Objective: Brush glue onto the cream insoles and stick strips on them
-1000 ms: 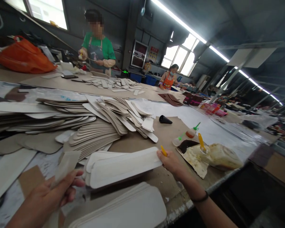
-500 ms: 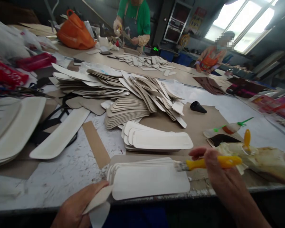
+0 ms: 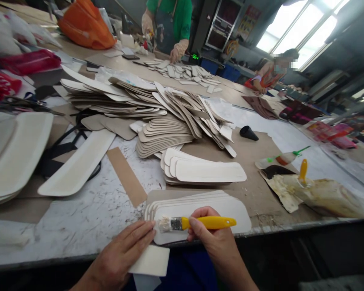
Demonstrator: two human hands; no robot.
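Note:
My right hand grips a paintbrush with a yellow handle, its pale, coated bristles resting on the top white panel near the left end. That panel belongs to a fanned stack of long white panels with rounded corners, lying at the table's front edge. My left hand has its fingertips on the stack's left end. Under its palm it holds a small cream strip, which sticks out past the table edge; the thumb is hidden. Behind lies another pile of white panels.
Large heaps of layered panels fill the middle. At right are a stained glue bag, a second yellow-handled brush, a bottle with green tip and a black cone. Two people work across the table.
My right hand has brought the brush leftward, from the stack's right end to its left end. The left fingers now lie flatter on the stack's edge, and the cream strip has turned.

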